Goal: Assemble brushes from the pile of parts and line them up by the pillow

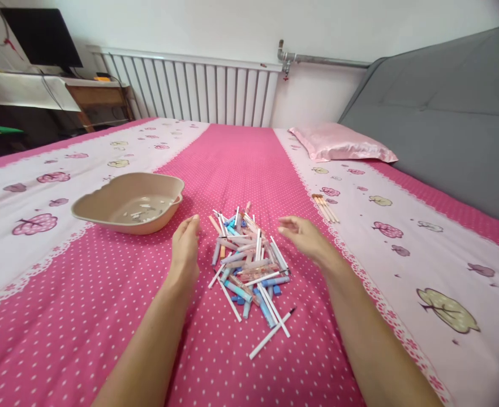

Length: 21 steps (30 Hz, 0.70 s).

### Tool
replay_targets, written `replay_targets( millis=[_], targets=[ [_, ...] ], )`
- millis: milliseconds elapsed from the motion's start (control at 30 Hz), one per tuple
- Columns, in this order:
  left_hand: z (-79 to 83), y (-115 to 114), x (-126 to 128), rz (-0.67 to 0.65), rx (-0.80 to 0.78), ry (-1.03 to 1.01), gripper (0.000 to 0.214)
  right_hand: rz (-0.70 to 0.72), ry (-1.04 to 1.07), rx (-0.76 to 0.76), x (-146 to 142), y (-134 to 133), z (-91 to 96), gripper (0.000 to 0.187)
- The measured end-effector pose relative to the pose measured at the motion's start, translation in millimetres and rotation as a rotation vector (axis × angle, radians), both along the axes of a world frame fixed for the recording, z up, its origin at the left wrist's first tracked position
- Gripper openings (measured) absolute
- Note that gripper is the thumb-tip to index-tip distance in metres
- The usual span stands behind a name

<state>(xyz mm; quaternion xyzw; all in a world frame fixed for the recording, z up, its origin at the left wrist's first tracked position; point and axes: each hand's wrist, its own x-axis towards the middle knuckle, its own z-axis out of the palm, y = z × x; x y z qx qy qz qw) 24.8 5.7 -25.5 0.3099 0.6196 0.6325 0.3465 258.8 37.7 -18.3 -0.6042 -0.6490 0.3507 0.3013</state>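
Note:
A heap of thin pens and brushes, white, blue and pink, lies on the pink dotted bedsheet. My left hand rests on the sheet at the heap's left edge, fingers straight and together, holding nothing. My right hand hovers at the heap's right side with fingers loosely spread and empty. One white brush lies apart at the heap's near end.
A beige scalloped bowl with a few small pieces inside sits left of my left hand. A small bundle of tan sticks lies right of the heap. A pink pillow, grey headboard and radiator stand beyond.

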Motion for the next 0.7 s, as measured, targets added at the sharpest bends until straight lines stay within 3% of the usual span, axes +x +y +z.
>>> replay_targets(
  millis=[200, 367, 567, 700],
  targets=[
    [-8.1, 2.0, -14.0, -0.039, -0.102, 0.232, 0.031, 0.072, -0.369, -0.051, 7.9, -4.5, 2.7, 0.032],
    [-15.2, 0.1, -14.2, -0.124, -0.17, 0.517, 0.018, 0.194, -0.506, -0.112, 3.2, -7.8, 1.4, 0.02],
    [-24.6, 0.5, -12.1, -0.248, -0.229, 0.777, 0.023, 0.258, -0.575, -0.12, -2.8, -4.2, -6.8, 0.022],
    [-27.5, 6.9, -10.5, -0.273, -0.214, 0.948, 0.044, 0.273, -0.583, -0.115, -2.2, -2.6, -8.6, 0.023]
  ],
)
